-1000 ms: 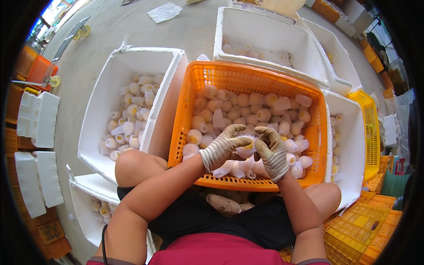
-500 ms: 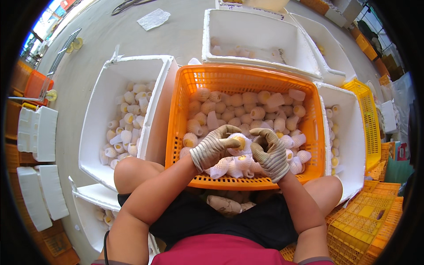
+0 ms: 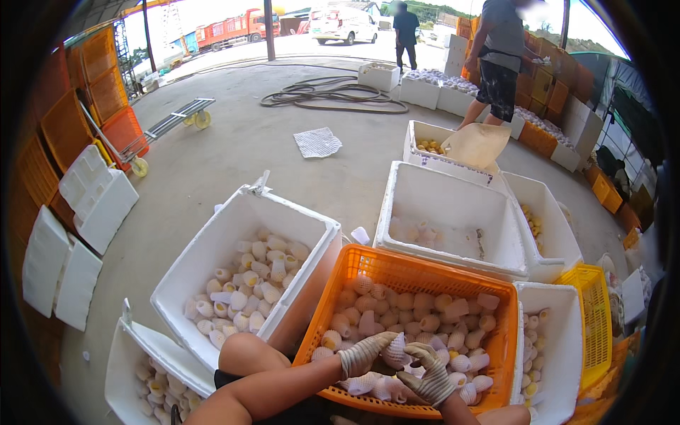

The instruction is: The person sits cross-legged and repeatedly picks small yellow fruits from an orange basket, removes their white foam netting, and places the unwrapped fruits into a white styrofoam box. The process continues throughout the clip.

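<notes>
My left hand [image 3: 363,356], in a pale striped work glove, grips a round fruit in a white foam net sleeve [image 3: 396,350] by its left side. My right hand [image 3: 431,377], gloved the same way, is close against the fruit's right side, its fingers curved and apart from the thumb. Both hands are over the near part of an orange plastic basket [image 3: 329,312]. Many foam-netted fruits [image 3: 428,323] fill the basket, some with yellow skin showing at the net's opening.
White foam boxes [image 3: 185,273] of netted fruit flank the basket. Behind it stands another foam box [image 3: 453,205], with a yellow crate [image 3: 591,322] at right. A person [image 3: 499,64] stands at the back right, another [image 3: 405,35] farther off. A coiled hose [image 3: 333,95] and trolley [image 3: 177,120] are on the floor.
My view has tilted up and turned left, so the basket and hands sit lower. The net now covers the fruit's side toward me, where yellow skin showed before; the right fingers have spread.
</notes>
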The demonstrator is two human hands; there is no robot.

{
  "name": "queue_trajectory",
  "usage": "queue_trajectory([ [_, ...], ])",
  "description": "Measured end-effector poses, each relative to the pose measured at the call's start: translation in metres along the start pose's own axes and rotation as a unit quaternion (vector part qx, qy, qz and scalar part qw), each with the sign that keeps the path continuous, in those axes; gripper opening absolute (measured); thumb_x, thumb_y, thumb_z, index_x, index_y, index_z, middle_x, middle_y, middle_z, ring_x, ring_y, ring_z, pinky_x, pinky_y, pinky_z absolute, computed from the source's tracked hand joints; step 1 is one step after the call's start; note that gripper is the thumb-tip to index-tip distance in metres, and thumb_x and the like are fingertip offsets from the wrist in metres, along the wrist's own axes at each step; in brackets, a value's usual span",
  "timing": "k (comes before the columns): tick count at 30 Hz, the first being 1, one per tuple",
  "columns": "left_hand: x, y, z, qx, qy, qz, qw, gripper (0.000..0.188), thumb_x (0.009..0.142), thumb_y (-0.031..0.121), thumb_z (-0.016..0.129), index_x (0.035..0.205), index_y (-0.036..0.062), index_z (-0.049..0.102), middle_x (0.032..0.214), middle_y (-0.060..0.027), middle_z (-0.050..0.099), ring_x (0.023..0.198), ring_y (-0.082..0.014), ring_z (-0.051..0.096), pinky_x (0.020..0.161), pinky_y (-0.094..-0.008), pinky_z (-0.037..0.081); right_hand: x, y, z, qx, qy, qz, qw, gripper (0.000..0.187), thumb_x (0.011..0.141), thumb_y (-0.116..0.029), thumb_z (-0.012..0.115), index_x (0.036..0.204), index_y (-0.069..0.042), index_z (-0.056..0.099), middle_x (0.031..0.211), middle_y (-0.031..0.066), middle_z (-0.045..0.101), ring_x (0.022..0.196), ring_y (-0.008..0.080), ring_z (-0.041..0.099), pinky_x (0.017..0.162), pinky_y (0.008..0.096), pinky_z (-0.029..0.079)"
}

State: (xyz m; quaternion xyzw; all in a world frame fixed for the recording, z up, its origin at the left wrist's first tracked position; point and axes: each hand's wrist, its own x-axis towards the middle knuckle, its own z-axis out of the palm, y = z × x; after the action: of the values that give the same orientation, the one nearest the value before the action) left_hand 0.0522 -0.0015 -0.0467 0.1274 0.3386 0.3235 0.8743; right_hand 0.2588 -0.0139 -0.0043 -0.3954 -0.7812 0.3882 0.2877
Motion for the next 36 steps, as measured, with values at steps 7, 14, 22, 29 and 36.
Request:
queue_trajectory([
  [7,-0.011,-0.003,0.004,-0.023,-0.064,-0.002,0.998,0.049,0.096,0.051,0.051,0.125,0.0121,0.052,0.115,-0.0077,0.061,0.104,-0.0216,0.062,0.094,-0.0409,0.052,0.003,-0.006,0.014,-0.058,0.047,-0.021,0.997,0.047,0.075,-0.012,0.076,0.119,-0.007,0.059,0.108,0.0134,0.061,0.096,0.0276,0.063,0.081,0.0350,0.053],
  [14,-0.003,-0.011,0.005,0.148,-0.014,0.097,0.984,0.046,0.097,0.049,0.052,0.121,0.0104,0.055,0.102,-0.0041,0.061,0.094,-0.0178,0.061,0.086,-0.0351,0.053,0.002,-0.002,0.014,-0.099,0.078,-0.041,0.991,0.037,0.079,-0.013,0.073,0.114,-0.004,0.062,0.098,0.0141,0.065,0.088,0.0272,0.065,0.080,0.0345,0.052],
  [22,-0.001,-0.013,-0.001,0.031,0.026,0.012,0.999,0.045,0.095,0.052,0.052,0.113,0.0114,0.059,0.098,-0.0062,0.063,0.084,-0.0206,0.062,0.074,-0.0362,0.056,0.002,-0.017,0.025,-0.058,0.100,-0.041,0.992,0.031,0.082,-0.015,0.070,0.111,-0.004,0.065,0.092,0.0149,0.067,0.080,0.0306,0.066,0.070,0.0369,0.053],
  [29,0.005,-0.021,-0.013,-0.034,0.079,-0.061,0.994,0.039,0.095,0.049,0.054,0.105,0.0117,0.060,0.094,-0.0040,0.064,0.080,-0.0169,0.062,0.069,-0.0343,0.056,0.010,-0.020,0.030,-0.056,0.086,0.022,0.994,0.010,0.086,-0.013,0.064,0.090,-0.003,0.065,0.078,0.0152,0.065,0.073,0.0332,0.064,0.065,0.0396,0.051],
  [36,-0.012,0.003,0.022,-0.031,0.053,-0.124,0.990,0.043,0.096,0.049,0.050,0.104,0.0082,0.060,0.086,-0.0085,0.066,0.069,-0.0201,0.068,0.045,-0.0274,0.056,0.004,-0.020,0.018,0.033,0.104,0.061,0.992,0.013,0.090,-0.012,0.063,0.090,0.001,0.066,0.071,0.0127,0.064,0.064,0.0207,0.063,0.061,0.0315,0.049],
])
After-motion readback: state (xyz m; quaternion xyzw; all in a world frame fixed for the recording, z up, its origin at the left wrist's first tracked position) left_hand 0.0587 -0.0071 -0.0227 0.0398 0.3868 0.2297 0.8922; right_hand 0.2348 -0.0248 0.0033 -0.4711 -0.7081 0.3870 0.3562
